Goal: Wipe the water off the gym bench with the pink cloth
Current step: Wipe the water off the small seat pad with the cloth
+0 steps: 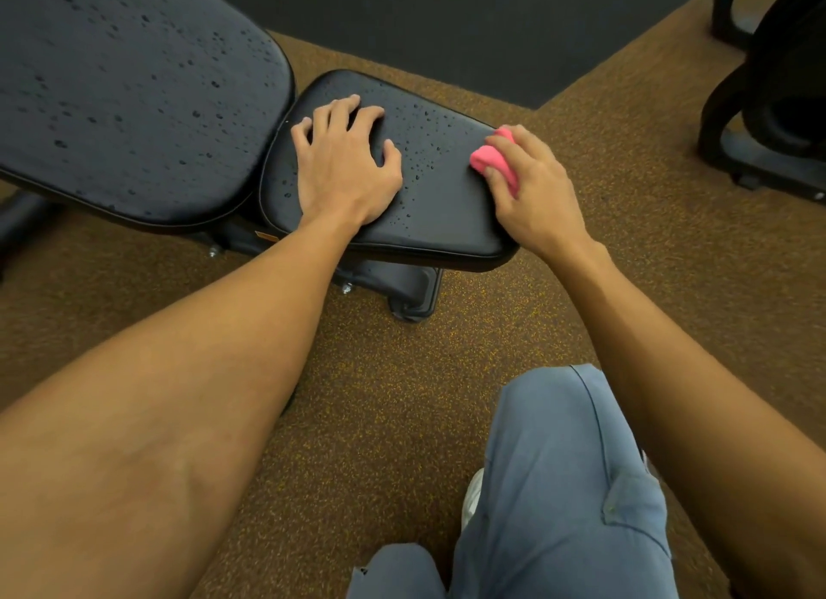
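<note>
Both bare forearms reach forward and down from the near edge of the view to the seat pad [438, 205] of the bench. The left hand [346, 160] lies palm down on the left part of the seat, close to the gap between it and the back pad [134, 93]. Its fingers [342, 111] are spread and slightly curled, tips pressing the vinyl, thumb out to the right; they hold nothing.

The right hand [532, 187] sits at the seat's right edge, near its far right corner, wrist bent and knuckles up. Its fingers are curled around the cloth [489, 158], thumb under the bundle and forefinger over the top. The cloth is bright pink, bunched into a small rolled wad; most of it is hidden in the hand, with one rounded end sticking out to the left and touching the seat surface.

The bench is black, padded, with a stitched seam round the rim. Water beads dot the seat, thickest in the middle between the two hands and along the far side. The back pad, tilted up at the upper left, carries scattered drops over most of its surface. The bench's black metal foot [411, 292] stands on a brown speckled floor [380, 397]. A knee in blue trousers [567, 487] shows at the bottom.
</note>
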Demonstrator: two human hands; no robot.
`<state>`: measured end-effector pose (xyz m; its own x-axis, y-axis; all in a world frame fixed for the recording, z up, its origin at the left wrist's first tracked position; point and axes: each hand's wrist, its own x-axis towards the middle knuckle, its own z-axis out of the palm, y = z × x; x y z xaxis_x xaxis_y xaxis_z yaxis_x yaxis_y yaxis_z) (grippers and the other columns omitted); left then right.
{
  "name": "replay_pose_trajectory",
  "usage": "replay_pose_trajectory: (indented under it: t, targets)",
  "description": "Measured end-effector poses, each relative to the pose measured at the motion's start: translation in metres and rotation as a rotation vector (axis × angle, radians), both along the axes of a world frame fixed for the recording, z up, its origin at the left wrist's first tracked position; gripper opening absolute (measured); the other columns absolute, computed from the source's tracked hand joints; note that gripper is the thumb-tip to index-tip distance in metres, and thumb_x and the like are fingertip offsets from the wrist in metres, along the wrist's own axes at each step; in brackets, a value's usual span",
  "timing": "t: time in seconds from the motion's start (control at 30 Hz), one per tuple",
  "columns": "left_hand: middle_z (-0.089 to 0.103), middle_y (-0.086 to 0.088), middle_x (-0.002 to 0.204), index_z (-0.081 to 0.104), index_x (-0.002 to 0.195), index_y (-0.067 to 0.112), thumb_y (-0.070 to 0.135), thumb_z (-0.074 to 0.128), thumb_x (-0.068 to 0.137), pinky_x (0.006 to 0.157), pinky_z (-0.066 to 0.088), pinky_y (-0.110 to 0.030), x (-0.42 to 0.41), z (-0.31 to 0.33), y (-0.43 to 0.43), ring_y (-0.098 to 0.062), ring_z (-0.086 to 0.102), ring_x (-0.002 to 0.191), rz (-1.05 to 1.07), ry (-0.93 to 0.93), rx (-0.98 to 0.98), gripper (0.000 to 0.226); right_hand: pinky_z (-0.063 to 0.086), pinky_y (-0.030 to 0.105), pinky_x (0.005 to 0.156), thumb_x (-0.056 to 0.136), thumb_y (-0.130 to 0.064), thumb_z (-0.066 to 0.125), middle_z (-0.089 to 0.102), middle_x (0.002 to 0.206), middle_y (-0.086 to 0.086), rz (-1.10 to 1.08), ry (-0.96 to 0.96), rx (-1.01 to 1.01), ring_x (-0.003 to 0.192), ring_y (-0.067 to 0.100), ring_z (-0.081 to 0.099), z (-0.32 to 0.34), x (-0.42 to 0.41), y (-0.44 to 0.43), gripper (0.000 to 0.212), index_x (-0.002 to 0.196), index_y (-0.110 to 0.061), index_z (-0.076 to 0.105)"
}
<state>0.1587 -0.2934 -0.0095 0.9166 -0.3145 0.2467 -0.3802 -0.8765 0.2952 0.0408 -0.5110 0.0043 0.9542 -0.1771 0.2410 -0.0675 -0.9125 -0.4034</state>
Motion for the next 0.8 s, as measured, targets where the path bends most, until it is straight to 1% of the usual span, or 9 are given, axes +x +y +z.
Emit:
replay_pose_trajectory:
  t: [0.07, 0.13, 0.23, 0.37, 0.47, 0.53, 0.6, 0.67, 0.8]
  targets:
    - [0.046, 0.004, 0.16, 0.057, 0.146, 0.032, 0.052, 0.04, 0.098, 0.125, 0.022, -0.048, 0.0, -0.001, 0.0, -0.019, 0.036, 0.149, 0.0, 0.003, -0.002, 0.054, 0.037, 0.041, 0.123, 0.111, -0.042, 0.049, 0.054, 0.156, 0.008, -0.111, 0.003, 0.039, 0.148, 0.027, 0.047, 0.003, 0.015, 0.002, 0.047, 0.147, -0.014, 0.061]
    - [0.046, 0.004, 0.16, 0.057, 0.145, 0.033, 0.052, 0.04, 0.098, 0.125, 0.022, -0.047, 0.0, 0.0, 0.0, -0.018, 0.036, 0.149, -0.001, 0.005, -0.006, 0.054, 0.034, 0.041, 0.123, 0.112, -0.041, 0.047, 0.051, 0.16, 0.009, -0.136, 0.017, 0.05, 0.149, 0.028, 0.044, 0.006, 0.031, 0.011, 0.048, 0.15, -0.013, 0.059]
    - [0.046, 0.004, 0.16, 0.057, 0.145, 0.033, 0.052, 0.041, 0.097, 0.126, 0.021, -0.047, 0.0, 0.0, 0.0, -0.018, 0.037, 0.149, -0.001, 0.006, -0.013, 0.054, 0.032, 0.04, 0.124, 0.111, -0.037, 0.049, 0.051, 0.16, 0.012, -0.008, 0.007, 0.024, 0.149, 0.03, 0.045, 0.004, 0.037, 0.022, 0.047, 0.149, -0.012, 0.06]
    - [0.046, 0.004, 0.161, 0.057, 0.145, 0.032, 0.052, 0.041, 0.097, 0.126, 0.021, -0.047, 0.0, 0.0, 0.0, -0.02, 0.037, 0.15, -0.002, 0.005, -0.018, 0.054, 0.03, 0.034, 0.125, 0.112, -0.039, 0.051, 0.054, 0.159, 0.011, 0.157, 0.002, -0.02, 0.148, 0.028, 0.048, 0.001, 0.012, 0.014, 0.046, 0.149, -0.013, 0.061]
    - [0.046, 0.003, 0.16, 0.057, 0.145, 0.032, 0.052, 0.042, 0.097, 0.126, 0.021, -0.048, 0.0, 0.001, 0.0, -0.02, 0.037, 0.15, -0.002, 0.006, -0.021, 0.054, 0.035, 0.038, 0.124, 0.111, -0.041, 0.05, 0.054, 0.158, 0.009, 0.029, -0.009, -0.011, 0.147, 0.027, 0.048, -0.002, 0.004, 0.003, 0.046, 0.148, -0.015, 0.062]
    - [0.046, 0.003, 0.16, 0.057, 0.145, 0.032, 0.051, 0.042, 0.097, 0.126, 0.021, -0.048, -0.001, 0.001, 0.0, -0.021, 0.037, 0.149, -0.002, 0.007, -0.022, 0.054, 0.034, 0.039, 0.125, 0.111, -0.042, 0.049, 0.051, 0.16, 0.01, -0.105, 0.005, 0.033, 0.15, 0.028, 0.045, 0.0, 0.014, 0.006, 0.049, 0.15, -0.015, 0.06]
    - [0.046, 0.003, 0.16, 0.057, 0.145, 0.032, 0.051, 0.043, 0.097, 0.126, 0.021, -0.048, -0.001, 0.002, 0.0, -0.021, 0.037, 0.15, -0.007, 0.009, -0.023, 0.054, 0.032, 0.04, 0.125, 0.112, -0.041, 0.048, 0.049, 0.162, 0.01, -0.156, 0.007, 0.051, 0.151, 0.029, 0.043, 0.003, 0.025, 0.014, 0.05, 0.152, -0.013, 0.058]
    - [0.046, 0.002, 0.161, 0.057, 0.146, 0.031, 0.05, 0.044, 0.097, 0.126, 0.02, -0.048, 0.0, 0.002, 0.001, -0.021, 0.036, 0.15, -0.015, 0.018, -0.029, 0.054, 0.031, 0.04, 0.125, 0.111, -0.038, 0.049, 0.05, 0.161, 0.012, -0.095, -0.011, 0.034, 0.151, 0.03, 0.044, 0.001, 0.03, 0.022, 0.048, 0.151, -0.012, 0.059]
    - [0.046, -0.001, 0.162, 0.057, 0.148, 0.027, 0.046, 0.048, 0.097, 0.128, 0.018, -0.05, 0.003, 0.002, 0.005, -0.023, 0.033, 0.153, -0.057, 0.051, -0.057, 0.055, 0.03, 0.036, 0.127, 0.111, -0.036, 0.053, 0.052, 0.161, 0.012, 0.173, -0.004, 0.004, 0.149, 0.029, 0.047, 0.001, 0.01, 0.022, 0.046, 0.15, -0.012, 0.061]
